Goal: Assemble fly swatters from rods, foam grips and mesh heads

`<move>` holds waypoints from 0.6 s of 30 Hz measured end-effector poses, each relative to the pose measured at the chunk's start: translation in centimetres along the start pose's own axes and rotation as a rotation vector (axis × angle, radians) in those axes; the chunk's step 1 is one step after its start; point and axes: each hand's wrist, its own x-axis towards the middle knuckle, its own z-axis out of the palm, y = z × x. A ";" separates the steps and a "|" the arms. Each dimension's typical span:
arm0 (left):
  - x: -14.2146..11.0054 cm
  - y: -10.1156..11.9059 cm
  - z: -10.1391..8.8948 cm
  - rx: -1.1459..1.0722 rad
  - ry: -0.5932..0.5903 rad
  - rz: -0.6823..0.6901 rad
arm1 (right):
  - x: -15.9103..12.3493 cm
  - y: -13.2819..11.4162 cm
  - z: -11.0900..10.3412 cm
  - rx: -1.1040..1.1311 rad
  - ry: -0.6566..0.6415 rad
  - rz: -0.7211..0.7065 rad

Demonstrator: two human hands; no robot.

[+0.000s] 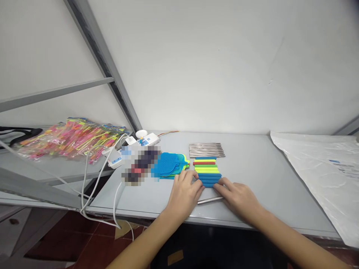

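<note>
grey tabletop [258,168], hands [184,192] at coloured tubes [207,170], rod [209,200] partly hidden, pixelated patch [140,164]

This looked like a small workshop or packing station. Rows of metal rods [206,150] and colored tubes [206,170] lay on a gray workbench [252,160], with bagged goods [70,140] heaped near a metal frame [100,52].

We can read no words, numbers or brands here. Taking the white power strip [153,138] as our landmark, we find a white plastic sheet [322,172] well to its right, bearing a small blue mark [334,161] and rows of dark print [347,170] (too small and blurred for us to make out). On the strip itself we see blue patches [144,142] beside the sockets, with no lettering we can decipher.
</note>
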 end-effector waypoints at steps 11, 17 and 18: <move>-0.1 0.6 -0.1 0.048 -0.045 0.018 | -1.1 1.6 -1.3 0.156 0.234 0.179; 1.1 1.9 0.5 0.094 -0.158 0.073 | -0.9 1.6 -0.9 0.203 0.205 0.114; 1.5 1.9 0.7 0.102 -0.174 0.083 | -0.9 1.5 -0.9 0.207 0.203 0.105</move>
